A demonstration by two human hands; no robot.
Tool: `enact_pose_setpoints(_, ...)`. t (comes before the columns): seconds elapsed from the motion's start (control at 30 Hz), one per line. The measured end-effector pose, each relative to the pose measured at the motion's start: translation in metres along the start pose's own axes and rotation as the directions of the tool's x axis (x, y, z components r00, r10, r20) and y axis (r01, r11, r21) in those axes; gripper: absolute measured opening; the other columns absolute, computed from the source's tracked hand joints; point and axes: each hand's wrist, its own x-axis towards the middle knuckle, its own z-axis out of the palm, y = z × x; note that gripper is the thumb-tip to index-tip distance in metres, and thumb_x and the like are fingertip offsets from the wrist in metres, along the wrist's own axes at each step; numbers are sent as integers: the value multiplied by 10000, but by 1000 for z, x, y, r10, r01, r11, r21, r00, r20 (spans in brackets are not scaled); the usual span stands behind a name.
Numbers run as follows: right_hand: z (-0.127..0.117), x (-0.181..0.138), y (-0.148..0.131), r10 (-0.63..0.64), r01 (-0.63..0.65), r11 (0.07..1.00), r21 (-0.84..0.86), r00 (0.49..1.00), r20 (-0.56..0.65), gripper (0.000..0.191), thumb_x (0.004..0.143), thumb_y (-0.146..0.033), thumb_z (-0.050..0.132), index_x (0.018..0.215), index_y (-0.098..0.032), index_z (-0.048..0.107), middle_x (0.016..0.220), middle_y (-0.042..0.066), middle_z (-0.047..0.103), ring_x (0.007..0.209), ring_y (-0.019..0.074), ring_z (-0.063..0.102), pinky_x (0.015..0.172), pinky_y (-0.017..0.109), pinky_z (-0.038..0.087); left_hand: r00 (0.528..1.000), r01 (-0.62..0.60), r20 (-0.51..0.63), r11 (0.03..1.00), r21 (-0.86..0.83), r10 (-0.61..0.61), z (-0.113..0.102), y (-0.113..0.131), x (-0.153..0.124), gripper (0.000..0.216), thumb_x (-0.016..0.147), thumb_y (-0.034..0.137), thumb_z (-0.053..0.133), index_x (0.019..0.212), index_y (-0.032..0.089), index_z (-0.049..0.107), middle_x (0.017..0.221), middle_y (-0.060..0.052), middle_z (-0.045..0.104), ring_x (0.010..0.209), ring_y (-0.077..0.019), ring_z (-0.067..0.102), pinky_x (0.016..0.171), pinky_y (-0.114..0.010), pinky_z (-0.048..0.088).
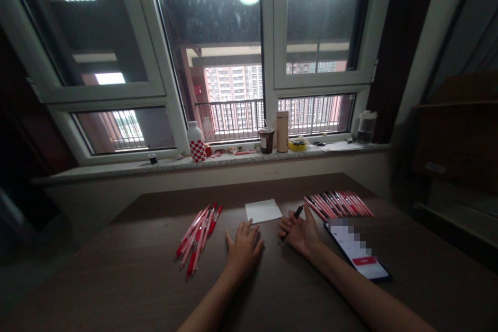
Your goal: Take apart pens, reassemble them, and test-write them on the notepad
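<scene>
My left hand point(244, 250) rests palm down on the brown table with its fingers spread, just in front of a small white sheet of paper point(263, 211). My right hand point(301, 233) is turned partly palm up, its fingers curled around a black pen point(298, 211). The pen slants, one end showing above the fingers and the other below them. Left of my left hand lies a loose pile of pink and red pens point(200, 233). Beyond my right hand, pink and dark pens point(338, 204) lie side by side in a row.
A phone point(360, 254) with a lit screen lies beside my right forearm. On the windowsill point(171, 166) stand a red-checked white bottle point(197, 142), a drink cup point(266, 141), a tan flask point(282, 132) and a clear jug point(366, 127). A cardboard box point(455, 140) is at the right.
</scene>
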Motion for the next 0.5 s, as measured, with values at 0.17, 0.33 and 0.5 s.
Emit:
enact_pose_setpoints(0.17, 2, -2, -1, -1, 1, 1000, 29, 1000, 6, 537, 788, -700, 409, 563, -217, 341, 577, -33, 384, 530, 130, 377, 556, 292, 355, 999, -12, 53, 999, 38, 10, 3, -2, 2, 451, 887, 427, 384, 1320, 328, 462, 1486, -50, 363, 1379, -313, 269, 1028, -746, 58)
enact_pose_setpoints(0.33, 1, -1, -3, -11, 11, 999, 33, 1000, -1, 531, 795, -672, 397, 535, -214, 328, 562, -36, 366, 526, 128, 368, 548, 290, 352, 999, 10, 38, 1000, 18, -10, 1, -2, 0, 434, 892, 425, 370, 1294, 311, 490, 1413, -77, 461, 1328, -296, 360, 1044, -728, 54)
enact_pose_setpoints(0.5, 0, 0, -3, 2, 0, 997, 72, 999, -32, 510, 790, -658, 447, 559, -210, 365, 563, -37, 388, 521, 122, 372, 548, 283, 354, 1000, 16, 8, 1000, -20, -16, 0, -1, -1, 404, 884, 407, 404, 1253, 285, 513, 1336, -94, 513, 1260, -270, 437, 1053, -710, 76)
